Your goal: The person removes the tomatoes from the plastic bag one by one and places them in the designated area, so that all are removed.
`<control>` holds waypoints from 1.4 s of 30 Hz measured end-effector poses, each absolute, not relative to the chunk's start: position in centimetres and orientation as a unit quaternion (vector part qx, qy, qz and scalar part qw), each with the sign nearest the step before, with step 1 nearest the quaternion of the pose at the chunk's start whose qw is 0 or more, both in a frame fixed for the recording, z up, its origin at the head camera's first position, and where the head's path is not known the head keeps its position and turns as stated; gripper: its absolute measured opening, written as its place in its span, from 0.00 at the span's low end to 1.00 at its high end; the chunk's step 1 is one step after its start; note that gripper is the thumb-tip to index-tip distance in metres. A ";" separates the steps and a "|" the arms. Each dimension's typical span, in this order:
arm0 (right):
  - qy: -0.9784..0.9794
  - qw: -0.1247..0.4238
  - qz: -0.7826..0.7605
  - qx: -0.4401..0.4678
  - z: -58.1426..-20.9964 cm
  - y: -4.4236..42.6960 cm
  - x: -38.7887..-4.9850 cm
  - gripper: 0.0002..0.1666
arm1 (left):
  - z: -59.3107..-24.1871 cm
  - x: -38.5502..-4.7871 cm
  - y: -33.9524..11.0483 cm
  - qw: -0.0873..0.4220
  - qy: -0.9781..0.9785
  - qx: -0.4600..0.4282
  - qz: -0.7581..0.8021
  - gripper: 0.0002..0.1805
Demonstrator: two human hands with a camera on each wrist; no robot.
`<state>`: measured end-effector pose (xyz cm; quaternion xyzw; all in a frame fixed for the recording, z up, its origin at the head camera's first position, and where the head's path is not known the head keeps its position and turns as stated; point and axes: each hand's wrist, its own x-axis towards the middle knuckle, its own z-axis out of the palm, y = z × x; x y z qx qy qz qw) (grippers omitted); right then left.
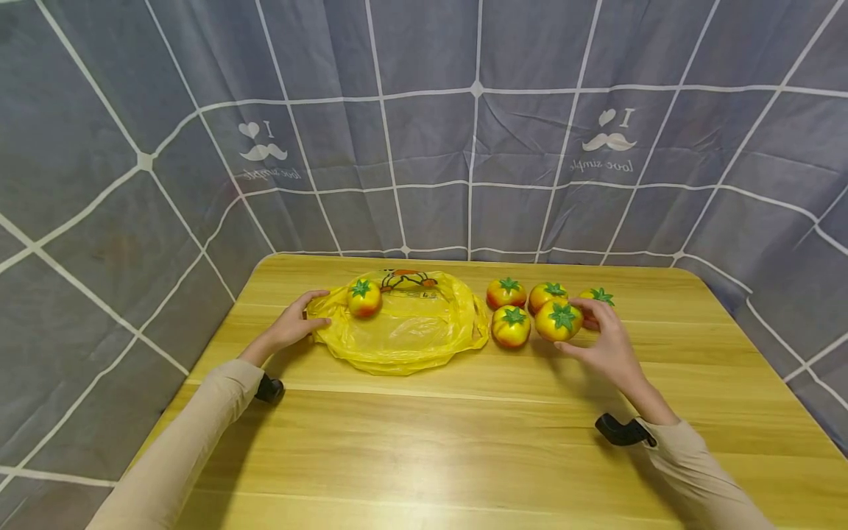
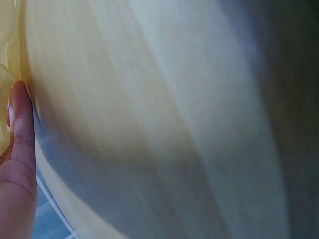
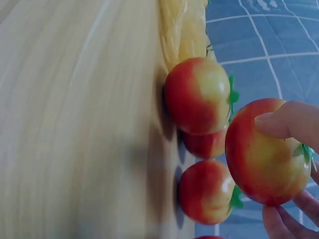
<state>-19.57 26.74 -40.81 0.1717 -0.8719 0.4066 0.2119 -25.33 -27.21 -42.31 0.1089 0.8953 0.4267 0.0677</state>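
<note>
A yellow plastic bag (image 1: 404, 346) lies spread on the table, one red-and-yellow tomato (image 1: 364, 299) with a green leafy top on its left part. My left hand (image 1: 293, 322) holds the bag's left edge between thumb and fingers; the left wrist view shows mostly the thumb (image 2: 21, 134) against the yellow film. Between thumb and fingertips, my right hand (image 1: 606, 342) grips another tomato (image 1: 556, 321), which the right wrist view shows raised off the table. Close by sit more tomatoes, including a front one (image 1: 511, 327) beside the bag's right edge.
Behind the held tomato stand a back-left tomato (image 1: 506, 293), a middle one (image 1: 546, 294) and a partly hidden one (image 1: 598, 296). The wooden table (image 1: 424, 449) ends at a grey checked curtain (image 1: 430, 147). A black wrist mount (image 1: 623, 430) sits on the right forearm.
</note>
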 end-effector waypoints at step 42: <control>-0.882 0.098 0.442 0.128 -42.9 27.1 -20.2 0.39 | -42.4 -25.3 -27.2 0.067 0.891 0.111 0.435 0.35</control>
